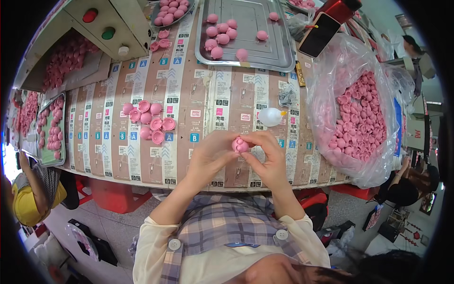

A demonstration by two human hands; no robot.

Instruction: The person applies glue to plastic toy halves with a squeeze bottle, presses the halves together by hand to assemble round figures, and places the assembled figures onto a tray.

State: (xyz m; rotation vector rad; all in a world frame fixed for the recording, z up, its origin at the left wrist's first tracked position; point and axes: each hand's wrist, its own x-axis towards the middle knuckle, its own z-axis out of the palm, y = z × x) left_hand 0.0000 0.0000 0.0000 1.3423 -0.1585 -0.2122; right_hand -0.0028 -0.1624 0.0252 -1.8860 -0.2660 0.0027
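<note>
Near the table's front edge, my left hand (209,156) and my right hand (268,155) meet around a small round pink plastic piece (240,145). Fingertips of both hands pinch it from either side; part of it is hidden by them. A little way to the left lies a cluster of pink pieces, some closed balls (145,118) and some hollow half shells (168,124). Just beyond my right hand lies a white squeeze bottle (271,117) with a yellow-orange tip.
A metal tray (283,61) with several pink balls sits at the back. On the right, a clear plastic bag (326,90) holds many pink shells. A phone (319,35) leans behind it. A machine housing (106,14) with buttons stands at the left. Other people sit at both sides.
</note>
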